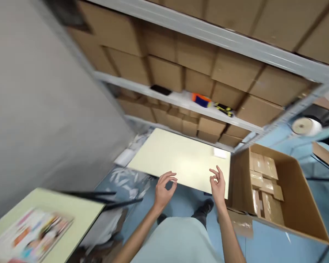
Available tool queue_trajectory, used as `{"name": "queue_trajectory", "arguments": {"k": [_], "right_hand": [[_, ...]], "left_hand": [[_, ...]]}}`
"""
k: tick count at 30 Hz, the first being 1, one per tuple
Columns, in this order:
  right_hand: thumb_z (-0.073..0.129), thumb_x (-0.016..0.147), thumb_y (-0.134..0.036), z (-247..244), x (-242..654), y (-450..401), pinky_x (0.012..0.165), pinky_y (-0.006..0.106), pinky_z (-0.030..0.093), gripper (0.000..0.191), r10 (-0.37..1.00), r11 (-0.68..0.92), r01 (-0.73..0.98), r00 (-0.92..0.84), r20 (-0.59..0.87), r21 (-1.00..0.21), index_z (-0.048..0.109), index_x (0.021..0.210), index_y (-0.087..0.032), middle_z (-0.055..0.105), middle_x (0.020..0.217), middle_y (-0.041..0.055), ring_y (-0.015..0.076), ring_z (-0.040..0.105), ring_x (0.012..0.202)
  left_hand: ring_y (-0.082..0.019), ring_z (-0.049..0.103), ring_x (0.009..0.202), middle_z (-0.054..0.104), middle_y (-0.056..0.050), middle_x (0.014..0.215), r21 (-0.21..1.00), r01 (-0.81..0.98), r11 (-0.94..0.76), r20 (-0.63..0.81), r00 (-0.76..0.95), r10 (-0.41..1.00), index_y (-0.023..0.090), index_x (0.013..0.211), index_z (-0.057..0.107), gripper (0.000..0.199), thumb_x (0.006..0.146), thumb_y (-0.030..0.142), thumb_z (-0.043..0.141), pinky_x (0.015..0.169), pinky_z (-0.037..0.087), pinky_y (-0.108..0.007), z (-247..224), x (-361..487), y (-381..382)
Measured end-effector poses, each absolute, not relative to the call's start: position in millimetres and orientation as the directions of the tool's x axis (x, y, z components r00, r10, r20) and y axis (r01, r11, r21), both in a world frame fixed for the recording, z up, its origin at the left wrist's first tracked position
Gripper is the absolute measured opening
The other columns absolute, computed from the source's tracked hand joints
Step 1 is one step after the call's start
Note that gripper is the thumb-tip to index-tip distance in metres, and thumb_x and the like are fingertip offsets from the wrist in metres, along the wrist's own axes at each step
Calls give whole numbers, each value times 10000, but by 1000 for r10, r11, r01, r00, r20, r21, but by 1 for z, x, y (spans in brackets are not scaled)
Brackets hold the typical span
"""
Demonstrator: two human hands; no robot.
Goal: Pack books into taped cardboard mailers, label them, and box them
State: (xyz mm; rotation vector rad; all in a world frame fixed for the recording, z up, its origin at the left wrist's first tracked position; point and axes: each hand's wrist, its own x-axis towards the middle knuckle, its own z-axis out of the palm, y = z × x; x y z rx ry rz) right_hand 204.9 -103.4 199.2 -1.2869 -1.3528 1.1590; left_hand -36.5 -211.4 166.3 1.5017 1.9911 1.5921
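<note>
My left hand (164, 189) is raised over the near edge of a pale yellow tabletop (167, 153). Its thumb and index fingertips meet in a ring, and nothing is held in it. To the right, my right hand (218, 184) makes a similar pinched ring above the same edge, its other fingers raised and no object in its grip. A small white block (220, 152) lies on the tabletop's far right corner, beyond my right hand.
Shelves (192, 104) full of cardboard boxes (199, 54) rise ahead. An open carton (304, 193) holding taped packages (268, 204) stands at right. At lower left, another table (82, 215) bears a blurred colourful magazine or package (30, 233). White scraps (128, 179) litter the floor beside a grey wall (49, 109).
</note>
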Motion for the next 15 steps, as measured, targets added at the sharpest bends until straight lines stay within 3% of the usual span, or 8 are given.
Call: {"name": "queue_trajectory", "arguments": {"k": [7, 15], "right_hand": [[659, 937, -400, 240, 12, -168, 666, 285, 514, 655, 884, 74, 87, -467, 25, -993, 526, 1550, -212, 764, 1285, 166, 183, 664, 879], [685, 920, -376, 243, -118, -209, 760, 316, 556, 642, 547, 80, 127, -835, -63, -989, 550, 1528, -221, 767, 1294, 155, 176, 675, 882]], "left_hand": [[-264, 702, 1223, 798, -65, 1142, 843, 531, 91, 419, -753, 507, 265, 914, 751, 102, 972, 242, 670, 1089, 558, -495, 213, -138, -354], [-276, 679, 1257, 794, -80, 1164, 897, 329, 295, 301, -944, 136, 259, 880, 749, 113, 954, 294, 671, 1119, 543, -513, 222, -189, -440]]}}
